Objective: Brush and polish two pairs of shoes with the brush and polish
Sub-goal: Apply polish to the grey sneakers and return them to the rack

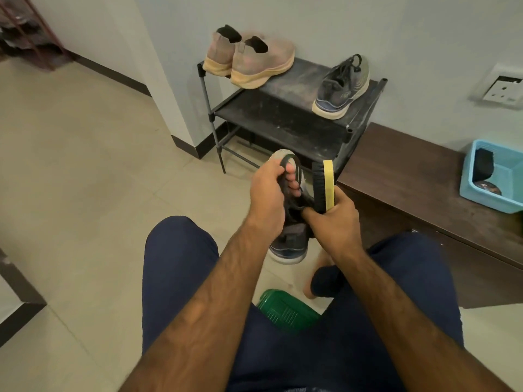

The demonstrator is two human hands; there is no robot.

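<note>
My left hand (268, 190) grips a dark grey sneaker (288, 241) by its collar, fingers inside the opening, toe pointing down toward me. My right hand (336, 219) holds a yellow-backed shoe brush (325, 185) with black bristles set against the sneaker's side. The matching grey sneaker (341, 86) sits on the right of the top shelf of a black shoe rack (285, 117). A pair of pinkish-beige sneakers (249, 60) stands on the rack's left end. A round polish tin (487, 189) lies in a light blue basket (492, 176).
A dark wooden bench (418, 182) runs along the right wall and carries the basket, which also holds a black brush (484, 164). A green plastic stool (288, 309) shows between my knees. A wall socket (502, 87) is at the right. Tiled floor spreads to the left.
</note>
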